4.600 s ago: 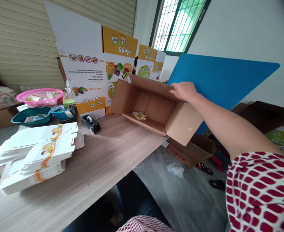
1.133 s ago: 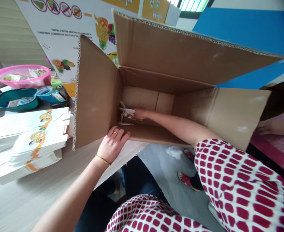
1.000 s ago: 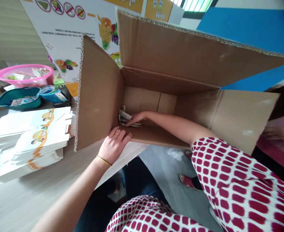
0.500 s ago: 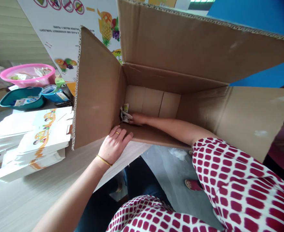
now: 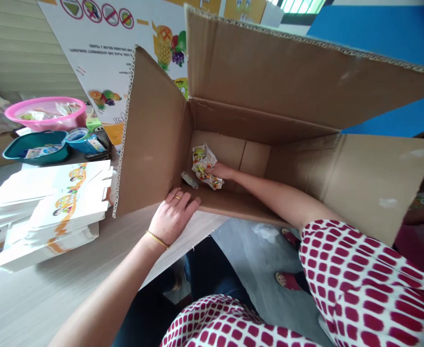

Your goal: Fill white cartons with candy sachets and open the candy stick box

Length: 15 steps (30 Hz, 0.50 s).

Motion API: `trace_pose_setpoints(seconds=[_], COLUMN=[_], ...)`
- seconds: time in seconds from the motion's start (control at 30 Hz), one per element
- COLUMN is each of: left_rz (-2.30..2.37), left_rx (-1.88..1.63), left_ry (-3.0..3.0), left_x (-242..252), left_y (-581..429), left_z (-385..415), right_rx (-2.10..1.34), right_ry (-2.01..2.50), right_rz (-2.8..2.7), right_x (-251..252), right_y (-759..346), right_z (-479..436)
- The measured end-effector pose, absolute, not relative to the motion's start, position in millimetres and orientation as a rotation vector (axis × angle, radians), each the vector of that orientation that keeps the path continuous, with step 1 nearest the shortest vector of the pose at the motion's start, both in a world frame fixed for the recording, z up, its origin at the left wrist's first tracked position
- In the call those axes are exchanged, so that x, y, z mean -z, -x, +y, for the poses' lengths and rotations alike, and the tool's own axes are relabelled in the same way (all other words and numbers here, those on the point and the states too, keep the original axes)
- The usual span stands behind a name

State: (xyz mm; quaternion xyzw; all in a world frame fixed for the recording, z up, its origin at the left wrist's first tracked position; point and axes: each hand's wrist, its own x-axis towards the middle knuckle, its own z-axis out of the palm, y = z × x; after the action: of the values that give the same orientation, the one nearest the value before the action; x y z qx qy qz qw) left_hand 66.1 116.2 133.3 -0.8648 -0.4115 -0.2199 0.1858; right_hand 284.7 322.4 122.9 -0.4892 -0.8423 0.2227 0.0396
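An open cardboard box [image 5: 157,140] stands on the table with its flaps spread. My left hand [image 5: 174,212] is curled over the box's near edge at the left corner, with a ring and a bangle on it. Inside the box, my right hand [image 5: 221,171] is closed on colourful printed packets [image 5: 205,166], crinkled and bunched together above the bottom. How many there are I cannot tell. Another small packet [image 5: 189,180] lies in the near left corner of the box, apart from my right hand.
Flat printed cartons [image 5: 67,202] are stacked on the table [image 5: 67,294] to the left. Behind them are a pink basket [image 5: 46,118], a teal basket [image 5: 34,147] and a tape roll [image 5: 78,135]. A large printed box [image 5: 118,62] stands behind. A person's feet [image 5: 287,280] show below.
My right hand has moved right and away from the box's left corner, bringing the packets into fuller view. The small packet in the corner now shows separately. My left hand stays on the edge.
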Motion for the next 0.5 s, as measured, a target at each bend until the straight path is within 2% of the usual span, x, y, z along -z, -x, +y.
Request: trace_pose_setpoints(seconds=[0.1, 0.3, 0.4, 0.5], left_rz=[-1.16, -1.157, -1.157, -1.162], left_rx=[0.624, 0.6, 0.608, 0.599], left_ry=[2.439, 2.361, 2.341, 2.34], left_x=[-135, -136, -137, -139], left_y=[-67, -69, -70, -71], left_z=[116, 115, 115, 117], right_rx=[-0.736, -0.288, -0.324, -0.5], right_ry=[1.535, 1.482, 1.563, 1.609], right_rz=[-2.527, -2.675, -2.732, -2.82], right_x=[-133, -142, -133, -124], right_y=[-282, -276, -255, -223], right_z=[313, 299, 299, 301])
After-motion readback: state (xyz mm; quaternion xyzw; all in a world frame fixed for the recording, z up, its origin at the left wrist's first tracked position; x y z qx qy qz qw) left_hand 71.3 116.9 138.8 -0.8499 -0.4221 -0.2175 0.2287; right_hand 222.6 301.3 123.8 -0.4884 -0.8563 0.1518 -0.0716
